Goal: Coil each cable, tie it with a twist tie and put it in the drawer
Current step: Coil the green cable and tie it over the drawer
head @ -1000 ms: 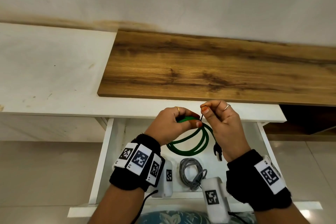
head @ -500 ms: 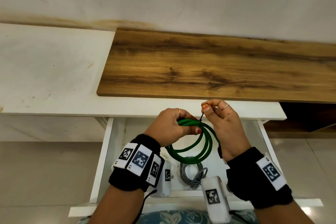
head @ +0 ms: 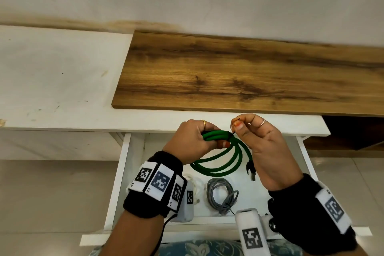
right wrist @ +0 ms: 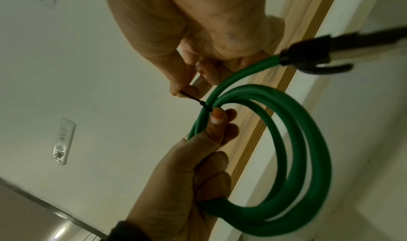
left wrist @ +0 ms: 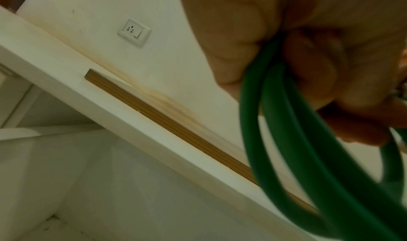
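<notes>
The left hand [head: 193, 141] grips the coiled green cable [head: 224, 160] above the open drawer [head: 133, 172], while the right hand [head: 261, 143] pinches the black twist tie [right wrist: 195, 99] wrapped round the bunched loops. If the twisting stops too soon, the stiff coil may spring open. A grey cable [head: 222, 195] already lies in the drawer.

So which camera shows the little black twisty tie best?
The right wrist view. There the twist tie runs plainly from the right hand's pinching fingertips to the green cable. The head view shows only a tiny dark wisp beside the left hand. The left wrist view shows none.
</notes>
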### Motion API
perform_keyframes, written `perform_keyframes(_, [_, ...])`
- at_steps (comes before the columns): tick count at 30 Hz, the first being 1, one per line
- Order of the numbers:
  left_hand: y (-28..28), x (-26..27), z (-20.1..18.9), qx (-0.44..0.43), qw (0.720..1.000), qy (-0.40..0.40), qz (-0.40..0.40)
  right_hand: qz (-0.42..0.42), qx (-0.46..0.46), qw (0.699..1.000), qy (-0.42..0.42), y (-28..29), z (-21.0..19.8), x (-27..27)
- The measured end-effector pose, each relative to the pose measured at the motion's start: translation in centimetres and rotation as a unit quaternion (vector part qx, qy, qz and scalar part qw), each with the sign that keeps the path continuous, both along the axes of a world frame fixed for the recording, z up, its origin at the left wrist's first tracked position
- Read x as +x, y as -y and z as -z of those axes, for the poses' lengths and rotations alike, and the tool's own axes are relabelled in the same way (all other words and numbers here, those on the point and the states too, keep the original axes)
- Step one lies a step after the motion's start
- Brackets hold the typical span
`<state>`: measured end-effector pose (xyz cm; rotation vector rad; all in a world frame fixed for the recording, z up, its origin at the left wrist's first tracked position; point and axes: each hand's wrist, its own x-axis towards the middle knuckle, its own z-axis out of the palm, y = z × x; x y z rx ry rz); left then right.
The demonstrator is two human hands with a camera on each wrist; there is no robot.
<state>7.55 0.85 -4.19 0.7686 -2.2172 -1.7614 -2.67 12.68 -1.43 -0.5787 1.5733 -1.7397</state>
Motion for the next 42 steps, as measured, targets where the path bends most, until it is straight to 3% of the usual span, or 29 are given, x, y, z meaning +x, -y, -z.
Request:
perform_keyframes(12, [-1.2, -0.5, -0.1, -0.092, 0.991, -0.001, 0.095, 0.059, 0.064, 0.996, -0.011, 0.3, 1.5, -1.2])
perform_keyframes(22, [-1.0, -0.5, 0.0, -0.044, 0.997, -0.068, -0.002, 0.034, -0.025, 0.999, 0.008, -0.3, -0.3, -0.9])
perform_keyframes(31, [-0.5, 0.0, 0.3, 0.012, 0.995, -0.094, -0.021, -0.030, -0.026, 0.999, -0.013, -0.4, -0.5, -0.2])
perform_keyframes(36, [-0.8, -0.3, 1.0, 0.013, 0.997, -0.073, -0.023, -0.001, 0.007, 1.000, -0.004, 0.1, 0.7, -1.2])
perform_keyframes(39, [-0.9, -0.6, 0.8, 0.096, 0.987, -0.098, -0.081, -0.014, 0.066, 0.996, -0.053, -0.2, 1.1, -2.6])
perform_keyframes(42, [-0.7, -0.8, 0.2, 0.233, 0.947, -0.152, -0.158, -0.076, 0.154, 0.985, 0.006, -0.9, 1.5, -4.0])
